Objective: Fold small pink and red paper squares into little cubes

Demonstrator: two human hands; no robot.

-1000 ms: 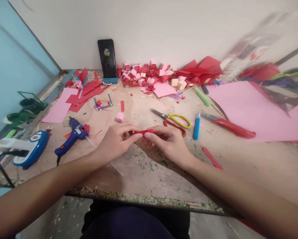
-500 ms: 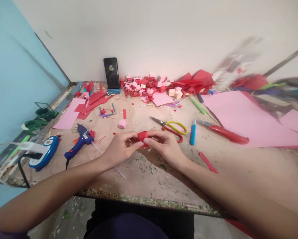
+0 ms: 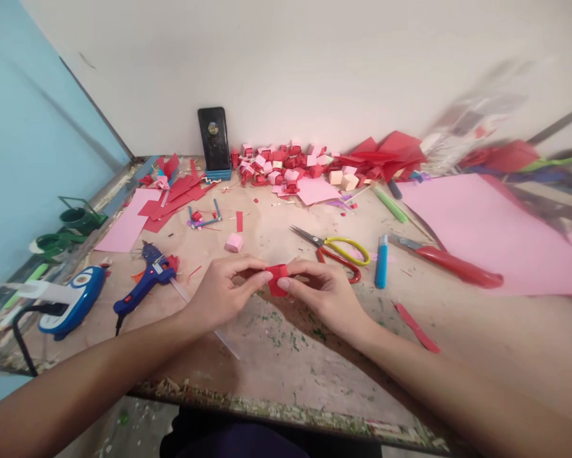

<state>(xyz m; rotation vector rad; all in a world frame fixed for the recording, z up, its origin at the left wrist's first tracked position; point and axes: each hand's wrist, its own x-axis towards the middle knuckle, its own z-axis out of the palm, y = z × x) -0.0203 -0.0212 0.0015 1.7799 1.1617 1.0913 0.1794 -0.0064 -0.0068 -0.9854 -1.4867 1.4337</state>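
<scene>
A small folded red paper piece is held over the table between both hands. My left hand pinches its left side with thumb and fingertips. On the other side, my right hand grips it the same way, the thumb across its front. Just beyond my fingers lie scissors with one yellow and one red handle. A pink paper cube rests past my left hand, with a short red paper strip behind it.
A blue glue gun and a blue-and-white power strip are at left. A phone stands at the back beside heaped paper cubes. To the right lie a blue tube, a red-handled knife and pink sheets.
The red paper piece has tilted in my fingers, so more of its front face shows. Both hands sit slightly lower in view. The camera has shifted a little.
</scene>
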